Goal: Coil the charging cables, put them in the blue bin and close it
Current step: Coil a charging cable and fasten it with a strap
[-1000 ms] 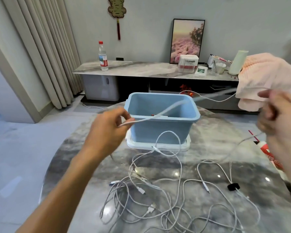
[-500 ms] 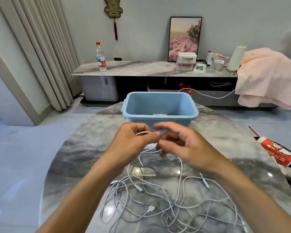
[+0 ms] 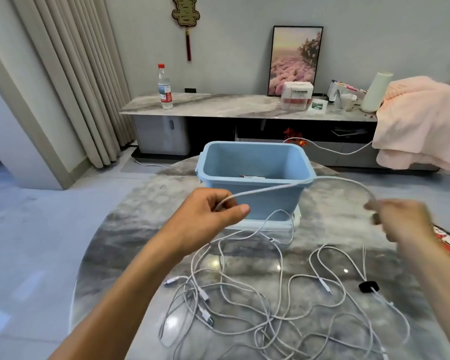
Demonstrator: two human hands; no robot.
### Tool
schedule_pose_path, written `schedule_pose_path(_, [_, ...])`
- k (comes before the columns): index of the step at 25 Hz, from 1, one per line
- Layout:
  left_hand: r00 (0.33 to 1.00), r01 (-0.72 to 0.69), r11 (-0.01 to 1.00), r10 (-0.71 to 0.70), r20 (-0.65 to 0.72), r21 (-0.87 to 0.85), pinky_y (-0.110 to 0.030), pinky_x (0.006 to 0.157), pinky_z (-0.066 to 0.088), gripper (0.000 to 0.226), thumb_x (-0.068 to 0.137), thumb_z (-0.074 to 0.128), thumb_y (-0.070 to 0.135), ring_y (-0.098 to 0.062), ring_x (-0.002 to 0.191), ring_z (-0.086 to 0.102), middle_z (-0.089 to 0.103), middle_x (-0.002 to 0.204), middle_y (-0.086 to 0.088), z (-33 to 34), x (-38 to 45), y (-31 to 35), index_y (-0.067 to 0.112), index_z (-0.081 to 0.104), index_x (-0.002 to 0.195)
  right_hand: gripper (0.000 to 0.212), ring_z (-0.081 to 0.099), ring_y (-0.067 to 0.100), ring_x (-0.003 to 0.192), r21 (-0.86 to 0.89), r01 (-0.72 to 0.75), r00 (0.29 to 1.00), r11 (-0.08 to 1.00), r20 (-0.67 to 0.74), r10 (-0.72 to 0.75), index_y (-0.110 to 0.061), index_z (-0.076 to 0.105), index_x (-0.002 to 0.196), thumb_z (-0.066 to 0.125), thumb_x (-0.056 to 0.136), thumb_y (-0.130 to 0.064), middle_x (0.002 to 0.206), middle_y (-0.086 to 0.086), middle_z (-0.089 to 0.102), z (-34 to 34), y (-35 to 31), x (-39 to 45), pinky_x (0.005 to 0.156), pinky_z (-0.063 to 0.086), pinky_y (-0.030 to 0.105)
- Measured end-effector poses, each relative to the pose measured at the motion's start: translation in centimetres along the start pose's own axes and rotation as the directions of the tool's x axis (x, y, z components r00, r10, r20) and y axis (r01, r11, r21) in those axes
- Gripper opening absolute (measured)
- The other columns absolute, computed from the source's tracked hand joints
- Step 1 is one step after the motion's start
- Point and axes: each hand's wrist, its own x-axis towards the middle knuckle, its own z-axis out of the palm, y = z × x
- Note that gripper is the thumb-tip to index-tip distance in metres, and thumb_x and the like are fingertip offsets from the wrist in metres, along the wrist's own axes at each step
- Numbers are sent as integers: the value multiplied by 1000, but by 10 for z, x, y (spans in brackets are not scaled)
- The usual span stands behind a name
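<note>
White cable [image 3: 283, 187] pinched by left hand [image 3: 208, 214], gripped by blurred right hand [image 3: 398, 219]; box lettering illegible.

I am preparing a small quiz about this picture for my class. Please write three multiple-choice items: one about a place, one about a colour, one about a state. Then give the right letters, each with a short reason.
1. Where does the water bottle stand?
A. on the long sideboard by the wall
B. inside the bin
C. on the round table beside the cables

2. What colour is the bin?
A. red
B. light blue
C. black

3. What is the state of the bin?
A. shut with a lid on top
B. lying on its side
C. upright and open on top

Answers:
1 A, it stands at the left end of the sideboard.
2 B, its walls and rim are light blue.
3 C, its inner walls show from above, while the left hand and right hand hold a white cable in front of it.
</note>
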Motion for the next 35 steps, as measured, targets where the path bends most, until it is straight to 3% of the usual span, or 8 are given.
schedule_pose_path(2, [1000,2,998,-2,9,-60,-22,48,26,34,93,56,37,-10,50,30,35,54,8,8,2,3,9,65,75,22,64,28,92,-236,251,968,939,43,-248,-16,72,104,52,93,-18,102,7,73,23,-2,-18,81,51,36])
schedule_pose_path(7, [996,-52,967,70,-64,250,-25,48,24,35,100,50,28,-7,42,32,36,43,10,27,5,-8,17,64,71,28,65,19,105,528,498,758,688,121,-641,-11,69,107,44,95,-15,109,8,72,46,-67,-96,94,49,32])
schedule_pose_path(13, [983,-80,949,126,-135,305,-32,55,33,22,94,58,31,-16,53,45,50,50,3,28,9,-15,27,65,74,50,51,22,125,-95,992,112,86,320,-941,-13,53,136,57,88,-25,141,3,52,57,-53,-129,105,38,43])
schedule_pose_path(19, [998,31,937,-49,-43,-348,-20,42,25,12,94,62,19,-10,42,32,42,53,-6,24,2,4,11,53,98,17,57,1,66,114,851,401,513,489,-774,-23,74,97,76,81,-26,80,-12,68,53,-50,-91,61,43,27])
schedule_pose_path(25, [997,-42,998,38,69,57,-23,45,23,44,92,54,44,-10,45,26,33,50,6,13,2,-7,7,63,71,15,21,3,35,700,-58,913,712,326,-247,-11,63,72,57,86,-8,50,-7,37,12,-48,-36,33,11,17])
schedule_pose_path(29, [997,26,989,-36,-67,-142,-29,49,19,39,101,48,31,-13,51,23,30,52,6,13,8,-9,13,62,69,42,53,17,72,81,-6,986,997,168,-7,-12,58,125,59,83,-5,99,4,61,13,-23,-17,57,48,27])
schedule_pose_path(32, [1000,-9,992,5,-30,-127,-33,50,16,40,100,48,34,-19,53,22,29,55,0,20,6,-4,13,63,70,71,37,6,128,-178,709,701,682,283,-655,-19,38,146,58,79,-4,144,-6,42,30,-34,-60,110,28,22])
schedule_pose_path(35, [997,-76,987,79,17,-141,-34,50,17,37,95,52,36,-19,53,22,29,54,-1,24,0,4,13,65,69,43,57,7,106,111,871,307,479,638,-706,-27,58,124,57,84,-10,113,-13,64,58,-48,-106,96,46,27])
